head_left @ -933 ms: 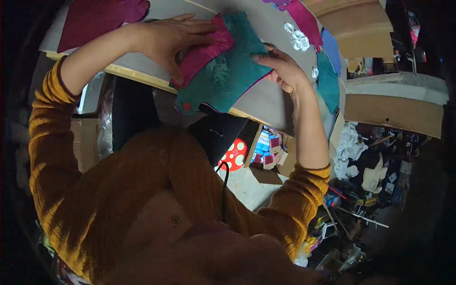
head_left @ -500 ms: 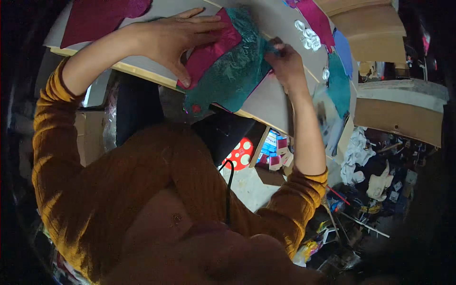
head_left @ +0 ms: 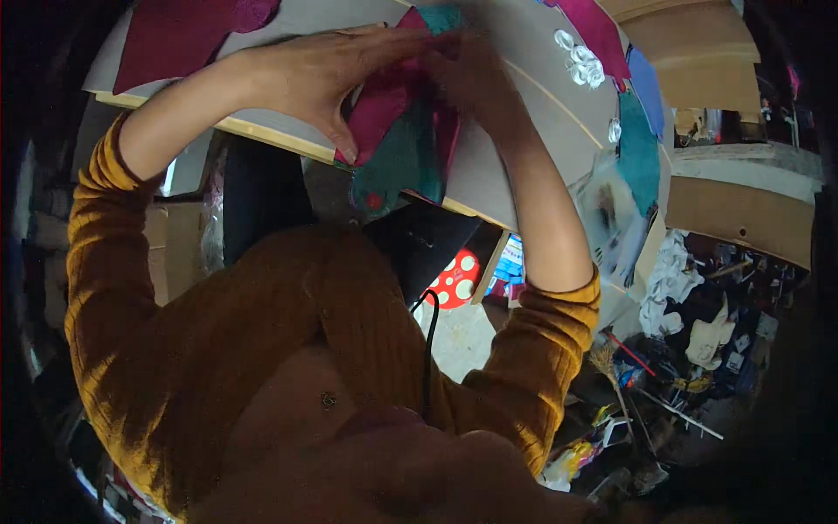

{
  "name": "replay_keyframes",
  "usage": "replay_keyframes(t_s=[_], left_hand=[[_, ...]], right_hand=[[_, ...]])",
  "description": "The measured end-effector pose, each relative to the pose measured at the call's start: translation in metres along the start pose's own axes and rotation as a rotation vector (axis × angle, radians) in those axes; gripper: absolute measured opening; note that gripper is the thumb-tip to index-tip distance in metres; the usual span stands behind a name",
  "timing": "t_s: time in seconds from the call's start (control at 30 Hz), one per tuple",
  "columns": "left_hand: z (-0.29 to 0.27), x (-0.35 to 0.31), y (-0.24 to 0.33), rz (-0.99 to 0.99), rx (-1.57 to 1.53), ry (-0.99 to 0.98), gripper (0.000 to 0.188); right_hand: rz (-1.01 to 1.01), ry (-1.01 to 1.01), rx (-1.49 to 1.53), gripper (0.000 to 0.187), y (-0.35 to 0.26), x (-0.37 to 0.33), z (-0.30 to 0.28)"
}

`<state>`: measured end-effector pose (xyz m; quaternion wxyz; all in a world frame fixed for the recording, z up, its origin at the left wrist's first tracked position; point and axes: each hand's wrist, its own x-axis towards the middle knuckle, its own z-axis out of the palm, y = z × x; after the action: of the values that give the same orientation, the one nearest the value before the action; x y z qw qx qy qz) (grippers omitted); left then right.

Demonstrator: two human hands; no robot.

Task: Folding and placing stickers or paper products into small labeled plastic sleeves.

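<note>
My left hand (head_left: 323, 74) lies with its fingers stretched over a magenta piece of cloth (head_left: 380, 118), thumb pressing near the table's front edge. Under and beside that piece is a dark green, sheer-looking cloth (head_left: 400, 170), partly hanging over the edge, with a small red spot on it. At its right side a narrow magenta strip (head_left: 445, 131) shows. My right hand (head_left: 471, 79) is at the far right part of these cloths, close to the left fingertips. Motion blurs its fingers, so its grip does not show.
More magenta cloth (head_left: 175, 44) lies at the table's far left. White looped trims (head_left: 583, 65), a teal cloth (head_left: 639, 148) and a blue cloth (head_left: 646, 87) lie along the right side. Cardboard boxes (head_left: 738, 218) and floor clutter (head_left: 711, 336) stand further right.
My right hand has moved left and inward across the cloth. The green cloth's right part is folded over, showing the magenta strip. My left hand stays nearly in place.
</note>
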<state>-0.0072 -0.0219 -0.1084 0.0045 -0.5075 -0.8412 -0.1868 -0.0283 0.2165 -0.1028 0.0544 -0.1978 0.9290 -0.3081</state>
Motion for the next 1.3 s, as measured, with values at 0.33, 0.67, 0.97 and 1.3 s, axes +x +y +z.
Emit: replay_keyframes(t_s=[0.33,0.67,0.97,1.3], left_hand=[[-0.001,0.001,0.002,0.012,0.112,-0.077,0.122],[-0.003,-0.004,0.008,-0.026,0.012,-0.022,0.121],[0.0,-0.003,0.003,0.014,-0.057,0.017,0.12],[0.001,-0.001,0.003,-0.001,0.07,-0.05,0.116]], right_hand=[[0.01,0.234,0.516,0.035,0.036,-0.032,0.022],[-0.235,0.162,-0.232,0.07,-0.011,-0.095,0.029],[-0.272,0.192,-0.245,0.072,-0.023,-0.083,0.037],[-0.323,0.169,-0.119,0.067,-0.001,-0.09,0.027]])
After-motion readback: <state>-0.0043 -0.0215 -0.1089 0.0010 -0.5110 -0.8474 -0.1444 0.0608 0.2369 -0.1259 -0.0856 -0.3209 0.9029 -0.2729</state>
